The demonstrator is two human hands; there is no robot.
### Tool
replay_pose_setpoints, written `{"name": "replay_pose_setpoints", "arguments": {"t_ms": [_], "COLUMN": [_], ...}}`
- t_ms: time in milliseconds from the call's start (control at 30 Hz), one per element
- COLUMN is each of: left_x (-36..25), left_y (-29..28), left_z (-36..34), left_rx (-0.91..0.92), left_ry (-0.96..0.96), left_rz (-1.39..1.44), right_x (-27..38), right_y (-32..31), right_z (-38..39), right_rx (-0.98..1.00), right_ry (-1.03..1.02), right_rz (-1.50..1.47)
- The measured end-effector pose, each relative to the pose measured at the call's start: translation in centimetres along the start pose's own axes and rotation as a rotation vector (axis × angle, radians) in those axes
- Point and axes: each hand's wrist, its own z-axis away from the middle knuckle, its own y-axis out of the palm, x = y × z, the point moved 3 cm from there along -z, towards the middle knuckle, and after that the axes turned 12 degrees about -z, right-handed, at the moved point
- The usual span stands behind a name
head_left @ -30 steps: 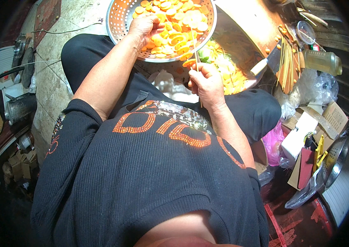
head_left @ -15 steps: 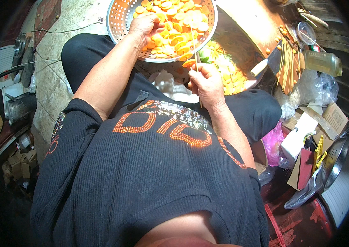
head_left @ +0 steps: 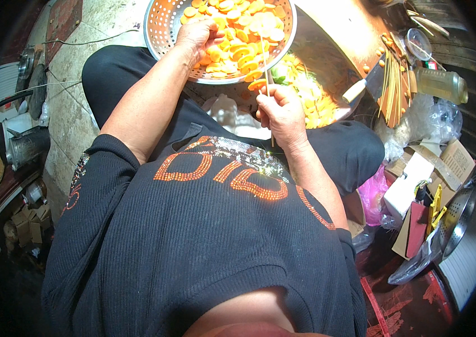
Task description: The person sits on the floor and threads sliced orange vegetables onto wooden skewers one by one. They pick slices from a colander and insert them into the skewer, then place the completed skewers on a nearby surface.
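A metal colander [head_left: 162, 33] full of orange carrot slices [head_left: 243, 33] stands in front of my crossed legs. Over its left part is my left hand [head_left: 197, 40], fingers curled down among the slices; whether a slice is between the fingertips is hidden. My right hand [head_left: 284, 115], just outside the colander's near rim, is closed round a thin wooden skewer [head_left: 266, 56]. The skewer points away over the slices, its near end sticking out below my hand. A few carrot slices [head_left: 257, 84] sit along the skewer just beyond my fingers, seemingly threaded on it.
Right of the colander lies a heap of carrot and green pieces [head_left: 316, 104]. Farther right are a cleaver with a pale handle [head_left: 354, 91], a bundle of skewers [head_left: 393, 92] and a jar [head_left: 443, 86]. Boxes [head_left: 451, 168] and a second colander [head_left: 462, 213] crowd the right side.
Hardly anything differs. Both hands keep their places; the colander has shifted very slightly left and up.
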Motion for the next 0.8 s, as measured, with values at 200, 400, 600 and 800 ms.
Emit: {"name": "replay_pose_setpoints", "arguments": {"t_ms": [200,400,600,800], "left_x": [0.3,0.4,0.9,1.5], "left_y": [0.1,0.6,0.8,0.9], "left_z": [-0.5,-0.4,-0.7,-1.0], "left_rx": [0.027,0.078,0.097,0.137], "left_ry": [0.046,0.064,0.057,0.034], "left_rz": [-0.031,-0.098,-0.126,-0.199], "right_x": [-0.1,-0.7,-1.0,-0.9], "right_y": [0.0,-0.3,-0.3,-0.2], "right_z": [-0.1,-0.5,-0.7,-0.7], "right_rx": [-0.008,0.005,0.023,0.019], "right_ry": [0.012,0.023,0.044,0.074], "right_rz": [0.004,0.014,0.061,0.129]}}
